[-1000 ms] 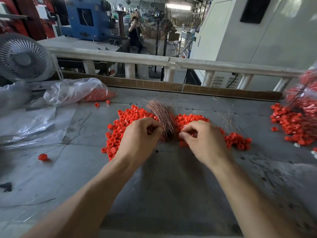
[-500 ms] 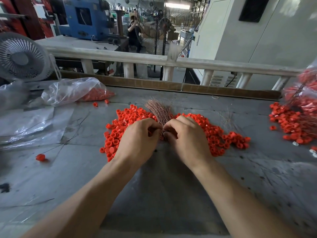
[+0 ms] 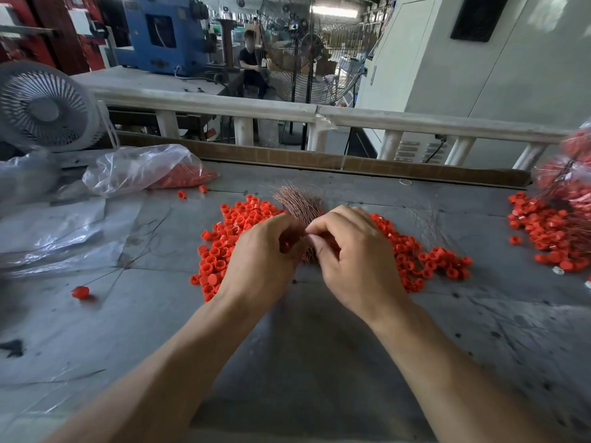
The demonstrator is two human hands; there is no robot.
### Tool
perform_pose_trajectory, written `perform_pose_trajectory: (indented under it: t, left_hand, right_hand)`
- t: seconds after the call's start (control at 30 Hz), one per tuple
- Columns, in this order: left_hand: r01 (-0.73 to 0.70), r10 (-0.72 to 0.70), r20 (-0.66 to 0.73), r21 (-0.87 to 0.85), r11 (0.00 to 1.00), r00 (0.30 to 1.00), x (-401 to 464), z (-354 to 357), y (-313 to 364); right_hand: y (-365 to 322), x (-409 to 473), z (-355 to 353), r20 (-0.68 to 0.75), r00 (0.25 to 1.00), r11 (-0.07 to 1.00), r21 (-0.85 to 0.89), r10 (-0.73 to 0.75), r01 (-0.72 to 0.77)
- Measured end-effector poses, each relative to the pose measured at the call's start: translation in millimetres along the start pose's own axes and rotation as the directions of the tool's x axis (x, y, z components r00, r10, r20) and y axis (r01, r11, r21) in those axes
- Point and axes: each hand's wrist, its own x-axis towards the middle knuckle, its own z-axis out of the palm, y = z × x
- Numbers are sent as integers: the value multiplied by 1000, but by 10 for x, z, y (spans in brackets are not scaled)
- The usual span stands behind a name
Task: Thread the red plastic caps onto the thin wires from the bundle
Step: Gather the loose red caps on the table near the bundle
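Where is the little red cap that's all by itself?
In the head view, the lone red cap lies on the grey table, far left of the big cap pile, below the clear plastic sheets.

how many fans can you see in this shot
2. A white fan sits at the table's far left edge; a tall wire-cage fan stands on the floor beyond the railing, centre background. Others may be hidden in the cluttered background.

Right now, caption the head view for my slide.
Both hands meet at the thin copper-coloured wire bundle amid loose red plastic caps.
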Motion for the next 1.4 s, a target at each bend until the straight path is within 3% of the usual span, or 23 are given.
perform_pose_trajectory:
  t: [0.13,0.27,0.47,0.6,0.7,0.8,0.9,1.0,1.13,1.4]
  left_hand:
    - [-13,10,-49,-75,997,999,-2,-41,52]
    - [26,-34,-25,-265,964,999,-27,-56,146]
    - [31,-60,-45,-488,872,997,-1,-98,144]
    - [40,-75,-45,-518,854,996,19,-76,133]
    - [70,-118,-93,-411,909,989,54,-90,40]
    - [138,-145,-130,-64,988,981,73,-143,-46]
    - [175,-155,-105,218,960,982,64,-192,-82]
    - [147,-141,-43,372,917,989,51,-205,-118]
    - [135,-144,-18,484,864,989,33,-178,-136]
    - [97,-99,-24,530,843,995,76,-114,-158]
  right_hand:
    - [-12,-3,-11,-36,998,977,206,55,-47]
    - [-27,-27,-17,114,975,897,382,190,-220]
    - [12,-29,8,169,960,830,484,222,-277]
    - [40,-50,11,170,941,804,488,293,-339]
    - [36,-53,-20,101,917,721,587,386,-368]
    - [13,-22,-110,-50,888,621,733,458,-278]
    - [2,-8,-170,-134,844,591,770,519,-241]
    - [13,-24,-186,-113,816,562,778,567,-282]
    - [34,-41,-153,-42,794,533,762,606,-367]
    - [31,-54,-65,83,795,504,732,601,-458]
